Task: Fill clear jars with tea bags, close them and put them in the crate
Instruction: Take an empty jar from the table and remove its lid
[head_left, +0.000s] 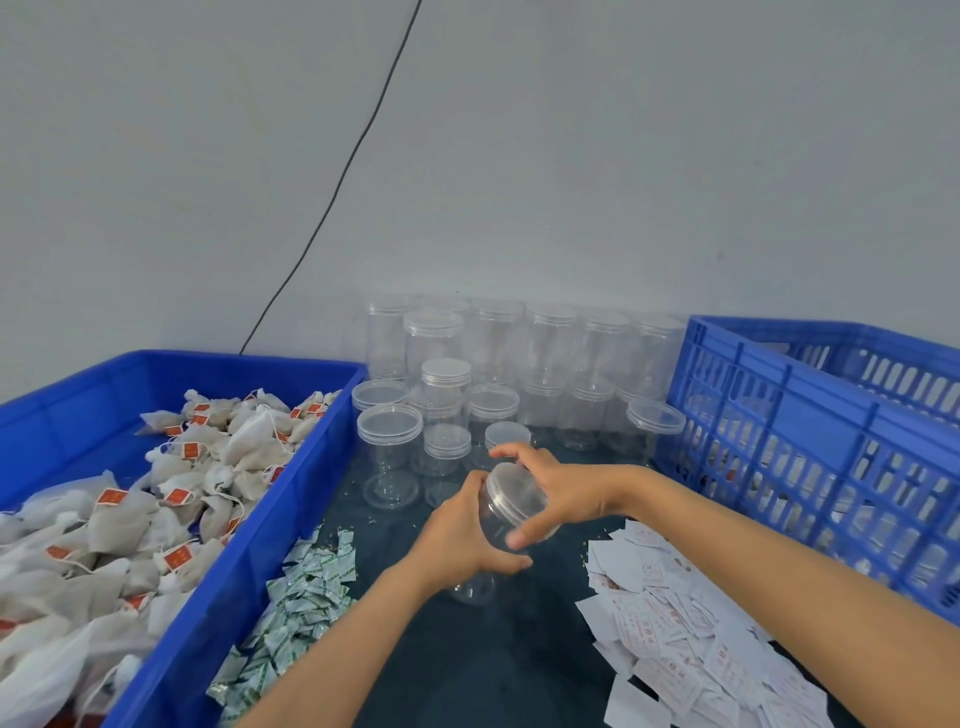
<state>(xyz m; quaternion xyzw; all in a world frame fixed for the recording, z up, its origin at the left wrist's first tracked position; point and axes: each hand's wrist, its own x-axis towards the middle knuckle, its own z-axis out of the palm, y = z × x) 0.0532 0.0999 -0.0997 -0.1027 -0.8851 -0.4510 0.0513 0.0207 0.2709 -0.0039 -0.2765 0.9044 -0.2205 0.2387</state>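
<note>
**Empty jar in hand, lid still on**

Over the table's middle, the left hand (464, 540) grips a clear jar (498, 540) by its body, and the right hand (550, 488) curls its fingers (524, 535) around the lid (511, 486). The jar looks empty. Tea bags (156, 499) wait in the tub at the left edge. The crate (810, 441) at the right edge seems to hold something, unclear what. Filling, closing and crating remain.

This looks like a small packing workroom, not a home kitchen. A dark work table (545, 649) stands against a bare grey wall (571, 156) with a loose black cable (337, 192). On the left, a blue bin (249, 551) holds many tea bags (171, 499) in bulk. At the far side stand rows of the same clear jars (550, 343). On the right is a blue crate (810, 441), with heaps of small sachets (306, 587) and paper slips (691, 623) near.
</note>
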